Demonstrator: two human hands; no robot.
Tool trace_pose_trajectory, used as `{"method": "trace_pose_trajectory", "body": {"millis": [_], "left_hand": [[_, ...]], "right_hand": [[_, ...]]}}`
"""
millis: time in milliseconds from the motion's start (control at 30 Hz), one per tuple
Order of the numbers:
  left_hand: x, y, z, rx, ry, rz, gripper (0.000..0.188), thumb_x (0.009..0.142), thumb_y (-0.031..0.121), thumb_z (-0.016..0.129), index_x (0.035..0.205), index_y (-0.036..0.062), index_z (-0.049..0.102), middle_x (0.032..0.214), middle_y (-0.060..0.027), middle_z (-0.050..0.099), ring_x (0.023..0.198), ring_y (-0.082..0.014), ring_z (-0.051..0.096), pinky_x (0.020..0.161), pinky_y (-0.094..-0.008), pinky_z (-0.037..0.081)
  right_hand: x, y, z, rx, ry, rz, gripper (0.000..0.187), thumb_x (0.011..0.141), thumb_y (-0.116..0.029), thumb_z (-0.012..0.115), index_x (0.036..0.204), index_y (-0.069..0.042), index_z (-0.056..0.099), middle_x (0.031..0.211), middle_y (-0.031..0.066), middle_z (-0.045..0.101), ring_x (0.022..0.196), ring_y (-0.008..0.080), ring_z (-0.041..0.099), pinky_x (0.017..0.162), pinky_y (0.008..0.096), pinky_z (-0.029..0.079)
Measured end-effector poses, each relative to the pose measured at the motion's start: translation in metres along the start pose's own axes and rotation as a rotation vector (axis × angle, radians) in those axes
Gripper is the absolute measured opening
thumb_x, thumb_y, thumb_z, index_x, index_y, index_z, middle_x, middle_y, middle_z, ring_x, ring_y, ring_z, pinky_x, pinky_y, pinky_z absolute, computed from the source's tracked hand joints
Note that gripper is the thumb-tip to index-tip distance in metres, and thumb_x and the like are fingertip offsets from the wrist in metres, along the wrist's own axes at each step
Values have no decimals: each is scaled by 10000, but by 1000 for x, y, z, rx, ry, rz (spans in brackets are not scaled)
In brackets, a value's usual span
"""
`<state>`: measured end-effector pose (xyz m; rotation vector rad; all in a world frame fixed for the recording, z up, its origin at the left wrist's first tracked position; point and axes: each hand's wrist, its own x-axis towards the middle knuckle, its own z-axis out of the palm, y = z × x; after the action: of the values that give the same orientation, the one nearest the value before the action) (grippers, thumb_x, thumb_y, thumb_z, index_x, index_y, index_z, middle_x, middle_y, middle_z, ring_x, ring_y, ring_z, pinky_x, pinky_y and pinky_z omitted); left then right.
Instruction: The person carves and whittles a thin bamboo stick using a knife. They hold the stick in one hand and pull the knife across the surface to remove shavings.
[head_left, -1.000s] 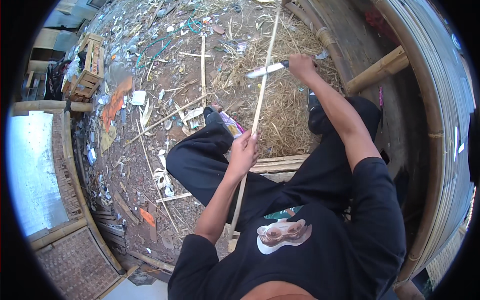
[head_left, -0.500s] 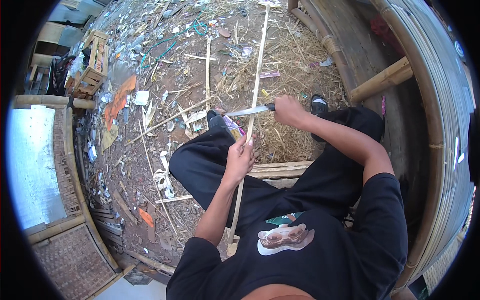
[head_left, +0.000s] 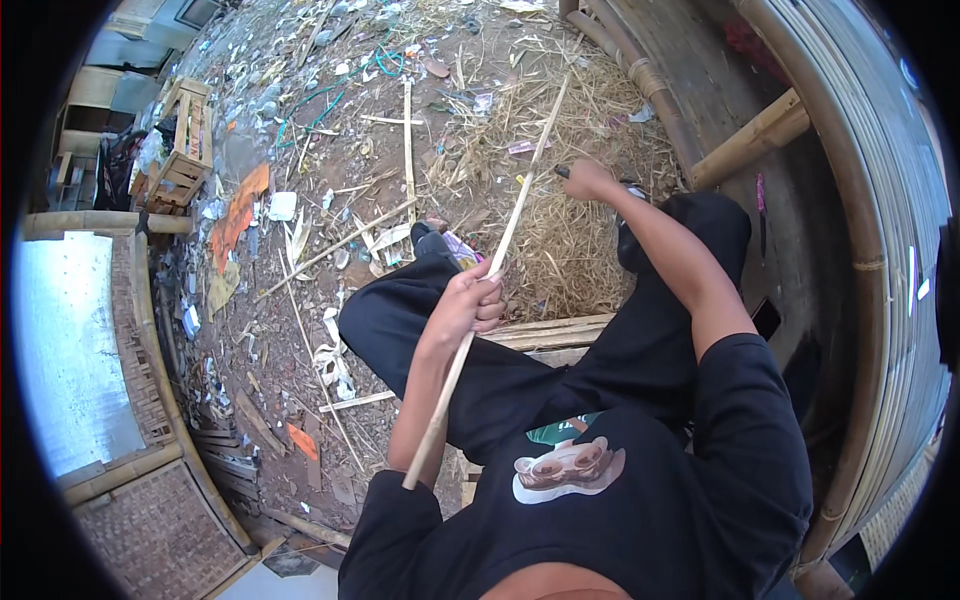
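A long pale bamboo strip (head_left: 521, 205) slants from the straw-covered ground down past my left side. My left hand (head_left: 462, 308) is wrapped round it near its middle, and its lower end lies over my left forearm. Out to the right of the strip, my right hand (head_left: 592, 181) is closed on a knife, apart from the strip. Only the dark end of the knife handle (head_left: 563, 172) shows clearly; the blade cannot be made out now. Below my hands, my legs in black trousers (head_left: 640, 300) are spread, with a pale wooden plank (head_left: 545, 336) between them.
Straw and shavings (head_left: 570, 250) cover the ground ahead. More bamboo strips (head_left: 408, 140) lie to the left among litter. A wooden crate (head_left: 188, 135) stands at the far left. Bamboo poles (head_left: 868, 230) frame the right side, and a woven panel (head_left: 150, 530) is at the lower left.
My right hand has moved up and slightly right with the knife, away from the strip. The strip has tilted, its top going right and its lower end swinging left over my forearm.
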<state>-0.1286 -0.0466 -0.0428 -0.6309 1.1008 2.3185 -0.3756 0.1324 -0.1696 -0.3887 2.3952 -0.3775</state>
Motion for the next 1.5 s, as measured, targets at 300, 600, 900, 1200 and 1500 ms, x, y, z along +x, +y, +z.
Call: {"method": "trace_pose_trajectory", "body": {"millis": [300, 600, 900, 1200, 1500], "left_hand": [[-51, 74, 43, -47, -33, 581, 584, 922, 389, 364, 1348, -9, 328, 799, -133, 551, 640, -196, 531, 541, -317, 447], [-43, 140, 110, 705, 347, 1115, 417, 920, 341, 482, 1048, -45, 578, 621, -41, 523, 578, -90, 469, 564, -248, 387], [-16, 176, 173, 313, 275, 1754, 346, 927, 290, 551, 697, 32, 521, 611, -28, 482, 473, -103, 437, 432, -232, 366], [16, 207, 176, 349, 82, 1740, 558, 931, 514, 437, 566, 116, 295, 454, 45, 174, 370, -61, 166, 372, -258, 131], [27, 207, 189, 338, 126, 1746, 477, 968, 378, 454, 574, 153, 306, 464, 65, 219, 356, -35, 161, 331, -243, 152]], "right_hand": [[-73, -57, -6, 232, 123, -253, 326, 849, -233, 519, 925, 82, 549, 875, 276, 622, 871, 412, 614, 764, 471, 489], [-139, -76, -9, 280, 379, -361, 328, 922, -246, 472, 920, 82, 476, 789, 301, 606, 806, 472, 596, 703, 525, 473], [-124, -69, 6, 356, 251, -338, 326, 940, -273, 441, 916, 45, 505, 788, 268, 605, 751, 446, 597, 675, 503, 476], [-113, -62, -13, 1254, -412, -129, 329, 942, -362, 484, 765, -91, 427, 581, -49, 362, 437, 50, 321, 375, 262, 251], [-158, -84, -42, 580, 470, -341, 255, 938, -219, 483, 930, 35, 506, 619, 179, 528, 543, 280, 524, 558, 387, 408]]}}
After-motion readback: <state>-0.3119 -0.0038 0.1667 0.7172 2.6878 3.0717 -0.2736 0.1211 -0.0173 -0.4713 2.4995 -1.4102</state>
